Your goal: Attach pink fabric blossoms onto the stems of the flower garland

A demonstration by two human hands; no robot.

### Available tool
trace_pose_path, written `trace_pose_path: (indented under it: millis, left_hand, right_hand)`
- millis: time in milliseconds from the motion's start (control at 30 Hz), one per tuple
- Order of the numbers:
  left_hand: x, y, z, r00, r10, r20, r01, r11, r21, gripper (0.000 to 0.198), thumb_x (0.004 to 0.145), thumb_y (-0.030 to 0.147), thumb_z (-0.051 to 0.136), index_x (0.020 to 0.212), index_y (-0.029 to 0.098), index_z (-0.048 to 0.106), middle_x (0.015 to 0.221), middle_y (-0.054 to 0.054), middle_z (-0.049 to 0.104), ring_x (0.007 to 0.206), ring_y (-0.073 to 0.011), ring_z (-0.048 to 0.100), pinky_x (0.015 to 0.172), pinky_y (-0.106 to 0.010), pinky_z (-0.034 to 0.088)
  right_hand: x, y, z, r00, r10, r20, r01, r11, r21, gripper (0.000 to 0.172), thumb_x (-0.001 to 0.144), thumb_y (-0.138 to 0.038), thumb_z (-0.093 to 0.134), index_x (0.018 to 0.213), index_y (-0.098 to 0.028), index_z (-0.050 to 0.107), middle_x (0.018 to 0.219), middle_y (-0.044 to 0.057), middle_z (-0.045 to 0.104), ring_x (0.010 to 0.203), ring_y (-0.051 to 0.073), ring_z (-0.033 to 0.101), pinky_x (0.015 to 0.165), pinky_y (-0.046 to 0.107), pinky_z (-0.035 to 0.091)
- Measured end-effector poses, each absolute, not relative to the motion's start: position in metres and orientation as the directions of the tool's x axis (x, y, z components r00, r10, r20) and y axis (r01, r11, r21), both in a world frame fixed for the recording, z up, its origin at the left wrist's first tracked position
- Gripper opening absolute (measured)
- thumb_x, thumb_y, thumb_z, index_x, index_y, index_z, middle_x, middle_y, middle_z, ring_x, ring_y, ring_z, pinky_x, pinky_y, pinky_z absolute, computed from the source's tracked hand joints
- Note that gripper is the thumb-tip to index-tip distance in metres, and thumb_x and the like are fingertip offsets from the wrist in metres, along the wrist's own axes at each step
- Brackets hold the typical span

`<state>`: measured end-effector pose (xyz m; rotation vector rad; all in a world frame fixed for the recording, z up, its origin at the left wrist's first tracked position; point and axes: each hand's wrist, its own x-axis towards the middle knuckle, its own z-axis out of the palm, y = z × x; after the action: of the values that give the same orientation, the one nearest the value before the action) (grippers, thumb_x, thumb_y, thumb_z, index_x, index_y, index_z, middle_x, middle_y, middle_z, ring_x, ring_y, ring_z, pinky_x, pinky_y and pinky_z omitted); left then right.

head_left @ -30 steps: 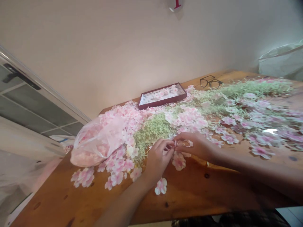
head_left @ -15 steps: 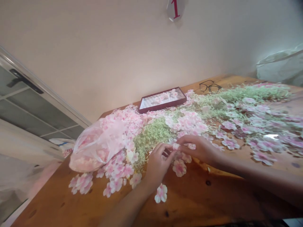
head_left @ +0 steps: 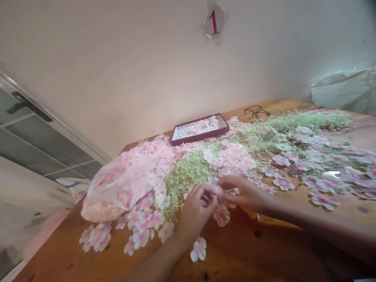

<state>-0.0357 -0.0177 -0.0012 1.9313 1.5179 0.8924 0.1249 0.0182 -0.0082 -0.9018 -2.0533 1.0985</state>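
Everything sits lower in the view than it did a moment ago, because the person's head has tipped up, and the round sign with a red 1 on the wall now shows whole.

The left hand and the right hand are close together over the wooden table. The left arm comes in from 6 o'clock, and the right arm comes in from 4 o'clock. The left hand is bent up, with its fingers curled in. The right hand lies flatter, with its fingers reaching out toward the left hand.

Each hand has a closed grip, and the fingertips of both meet on a small pink fake flower. It is held just above the table, between the hands.

A bigger pink flower lies just past the fingers at 6 o'clock, and another flower lies by the left wrist. Green dry moss is heaped at 11 o'clock. At 9 o'clock is a see-through plastic bag with pink petals inside. A dark red tray sits at 12 o'clock, and black glasses lie at 1 o'clock.
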Motion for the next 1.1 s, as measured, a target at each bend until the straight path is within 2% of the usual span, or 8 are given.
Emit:
trace_pose_path:
  millis: [133,400,633,867,967,1100]
  left_hand:
    - [-0.036,-0.017,-0.003,0.182,0.966,0.184,0.648,-0.259,0.716,0.004,0.07,0.019,0.048,0.073,0.017,0.049,0.075,0.0,0.05,0.066,-0.0106,0.05,0.062,-0.022,0.04]
    - [-0.039,-0.016,0.002,0.188,0.963,0.193,0.623,-0.269,0.734,0.013,0.075,0.028,0.045,0.074,0.017,0.052,0.075,0.0,0.051,0.064,-0.01,0.05,0.062,-0.023,0.041]
    - [-0.038,-0.015,-0.002,0.186,0.971,0.149,0.585,-0.231,0.777,0.015,0.075,0.03,0.045,0.076,0.017,0.053,0.078,-0.002,0.053,0.066,-0.0114,0.051,0.063,-0.023,0.041]
    - [-0.04,-0.01,-0.005,0.176,0.964,0.2,0.574,-0.266,0.775,0.019,0.076,0.033,0.045,0.072,0.017,0.053,0.076,-0.002,0.054,0.069,-0.012,0.052,0.064,-0.023,0.041]
    - [-0.04,-0.009,-0.005,0.199,0.958,0.206,0.594,-0.285,0.752,0.018,0.076,0.033,0.045,0.074,0.017,0.054,0.076,-0.002,0.054,0.068,-0.0122,0.052,0.064,-0.024,0.041]
    - [-0.039,-0.011,-0.004,0.236,0.947,0.219,0.617,-0.32,0.719,0.017,0.077,0.03,0.043,0.076,0.017,0.054,0.079,-0.003,0.055,0.068,-0.0121,0.052,0.065,-0.024,0.042]
  right_hand:
    - [0.124,0.016,-0.009,-0.576,0.785,0.229,0.264,0.444,-0.856,0.025,0.073,-0.028,0.051,0.094,-0.015,0.052,0.088,0.006,0.059,0.08,0.014,0.054,0.071,0.026,0.043]
    - [0.129,0.02,-0.004,-0.497,0.834,0.24,0.311,0.429,-0.848,0.016,0.074,-0.031,0.051,0.073,-0.016,0.056,0.072,0.003,0.059,0.07,0.013,0.054,0.065,0.024,0.042]
    - [0.126,0.02,-0.011,-0.501,0.817,0.285,0.322,0.482,-0.815,0.016,0.074,-0.03,0.049,0.074,-0.016,0.055,0.072,0.003,0.058,0.068,0.013,0.053,0.063,0.024,0.042]
    - [0.162,0.031,0.046,-0.332,0.867,0.371,0.398,0.485,-0.779,0.02,0.075,-0.035,0.047,0.073,-0.017,0.054,0.072,0.002,0.058,0.067,0.012,0.054,0.06,0.022,0.042]
    - [0.186,0.039,0.059,-0.37,0.87,0.326,0.449,0.475,-0.757,0.021,0.074,-0.037,0.049,0.073,-0.017,0.055,0.074,0.002,0.058,0.069,0.012,0.055,0.064,0.023,0.043]
    - [0.204,0.051,0.034,-0.478,0.844,0.242,0.46,0.475,-0.75,0.023,0.073,-0.038,0.049,0.078,-0.017,0.057,0.084,0.004,0.06,0.075,0.014,0.056,0.07,0.026,0.043]
